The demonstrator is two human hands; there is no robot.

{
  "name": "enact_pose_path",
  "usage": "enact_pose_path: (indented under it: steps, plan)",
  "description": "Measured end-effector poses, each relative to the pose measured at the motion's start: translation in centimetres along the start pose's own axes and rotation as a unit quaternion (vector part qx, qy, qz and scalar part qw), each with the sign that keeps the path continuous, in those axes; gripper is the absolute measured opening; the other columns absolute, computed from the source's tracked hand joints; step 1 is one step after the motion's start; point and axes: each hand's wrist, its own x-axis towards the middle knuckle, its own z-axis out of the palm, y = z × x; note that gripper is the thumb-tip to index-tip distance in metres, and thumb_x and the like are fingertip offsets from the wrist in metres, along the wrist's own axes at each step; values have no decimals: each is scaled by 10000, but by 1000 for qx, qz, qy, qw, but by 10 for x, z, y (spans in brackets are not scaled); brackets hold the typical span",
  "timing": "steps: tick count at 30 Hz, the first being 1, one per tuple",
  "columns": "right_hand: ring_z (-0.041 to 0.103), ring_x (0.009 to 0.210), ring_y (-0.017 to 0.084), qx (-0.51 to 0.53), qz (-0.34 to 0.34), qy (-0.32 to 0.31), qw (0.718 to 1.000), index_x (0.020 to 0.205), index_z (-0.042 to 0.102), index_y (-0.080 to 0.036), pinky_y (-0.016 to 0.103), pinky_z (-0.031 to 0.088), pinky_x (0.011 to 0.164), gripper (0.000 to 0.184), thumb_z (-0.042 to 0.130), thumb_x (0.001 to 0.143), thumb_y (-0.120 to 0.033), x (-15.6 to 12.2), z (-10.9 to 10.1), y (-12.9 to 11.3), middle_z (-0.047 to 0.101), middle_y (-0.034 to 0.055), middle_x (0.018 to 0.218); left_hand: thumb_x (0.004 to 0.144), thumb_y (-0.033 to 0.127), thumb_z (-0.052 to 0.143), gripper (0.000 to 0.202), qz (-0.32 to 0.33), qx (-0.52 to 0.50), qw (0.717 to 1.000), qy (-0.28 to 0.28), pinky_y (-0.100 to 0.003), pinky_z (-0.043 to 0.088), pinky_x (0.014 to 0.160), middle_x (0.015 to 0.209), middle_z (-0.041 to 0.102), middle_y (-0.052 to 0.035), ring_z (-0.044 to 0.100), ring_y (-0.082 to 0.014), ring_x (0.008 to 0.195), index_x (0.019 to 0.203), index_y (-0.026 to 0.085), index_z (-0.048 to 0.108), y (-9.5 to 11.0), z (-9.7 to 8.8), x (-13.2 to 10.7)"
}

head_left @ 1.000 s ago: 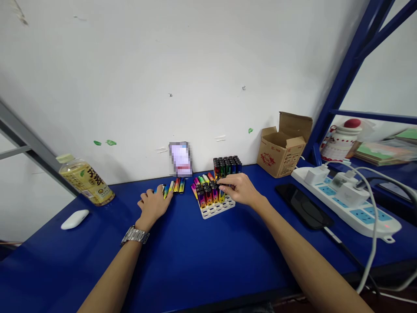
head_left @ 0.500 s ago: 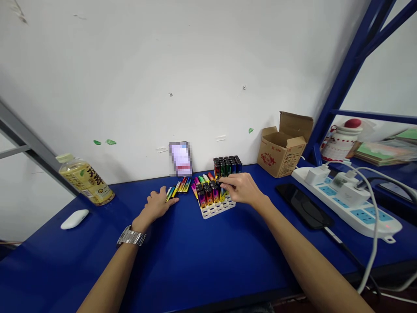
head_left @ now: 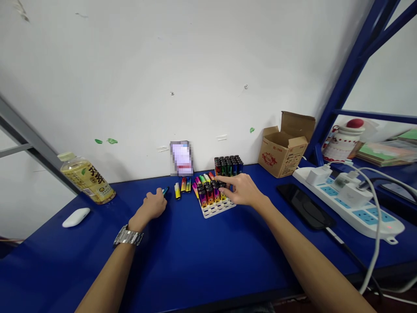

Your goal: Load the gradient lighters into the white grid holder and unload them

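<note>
My left hand [head_left: 153,204], with a metal watch on its wrist, is closed on a blue lighter [head_left: 166,190] whose end sticks out past the fingers. To its right, a yellow-and-white lighter [head_left: 177,191] and two multicoloured lighters [head_left: 186,184] lie on the blue table. My right hand [head_left: 243,190] is over a white perforated tray [head_left: 217,211] where several colourful lighters [head_left: 210,195] stand upright. Its thumb and index finger are around a lighter top there, partly hidden by the hand. More lighters [head_left: 204,178] lie behind the tray.
A dark-topped block of upright lighters [head_left: 229,165] stands by the wall, near a propped phone [head_left: 182,158]. An open cardboard box [head_left: 280,154], a black phone [head_left: 304,206] and a power strip [head_left: 355,208] are on the right. A drink bottle [head_left: 87,180] and white case [head_left: 76,217] are left.
My left hand has drawn back slightly left with the blue lighter, away from the yellow-and-white one. The right index finger has stretched further left across the lighter tops.
</note>
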Motion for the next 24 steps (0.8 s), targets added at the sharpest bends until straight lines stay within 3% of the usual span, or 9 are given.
enact_pose_path:
  steps: [4, 9, 11, 14, 16, 20, 24]
  plan:
    - [615, 532, 166, 6, 19, 33, 999, 1195, 651, -210, 234, 305, 532, 398, 553, 845, -372, 0, 1, -7, 659, -3, 515, 861, 197, 332, 282, -6, -16, 999, 31, -383, 454, 669, 957, 544, -225, 641, -302, 769, 1066, 72, 480, 0, 2, -3]
    - [576, 485, 126, 9, -9, 71, 997, 1096, 698, -197, 217, 291, 508, 326, 534, 854, -341, -1, 8, -11, 636, -7, 507, 851, 159, 324, 250, -6, -51, 996, 68, -383, 464, 618, 957, 503, -186, 616, -247, 651, 1042, 94, 471, 1, 4, -7]
    - [540, 448, 108, 3, -26, 102, 994, 1050, 711, -183, 214, 280, 489, 305, 529, 853, -330, -1, 10, -11, 612, -13, 486, 867, 192, 319, 244, -1, -68, 994, 83, -397, 472, 626, 925, 498, -159, 606, -248, 658, 1038, 103, 468, 1, 2, -6]
    - [463, 389, 87, 0, -46, 183, 982, 952, 724, -144, 217, 265, 453, 296, 499, 865, -314, 0, 11, -14, 567, -17, 445, 893, 247, 318, 260, 23, -103, 987, 119, -425, 487, 712, 871, 497, -116, 587, -280, 814, 1075, 111, 446, 4, -4, -3]
    - [442, 389, 80, 11, -60, 212, 975, 865, 727, -138, 218, 279, 450, 301, 471, 880, -296, 1, 12, -19, 557, -12, 445, 899, 265, 335, 277, 80, -165, 964, 193, -449, 480, 796, 889, 502, -109, 544, -287, 935, 1115, 116, 425, 9, -11, -6]
    - [478, 503, 108, 38, -76, 208, 974, 749, 729, -172, 233, 349, 516, 337, 462, 901, -312, 3, 14, -43, 583, 17, 519, 906, 276, 386, 324, 220, -260, 871, 355, -479, 451, 896, 1003, 488, -125, 490, -266, 1006, 1185, 112, 397, 35, -22, -26]
    - [508, 838, 213, 54, -10, 206, 977, 1045, 711, -193, 304, 439, 665, 397, 498, 876, -482, 3, 12, -68, 634, 90, 867, 920, 212, 396, 369, 331, -239, 826, 389, -443, 484, 879, 1048, 459, -123, 500, -230, 983, 1276, 131, 344, 66, -21, -54]
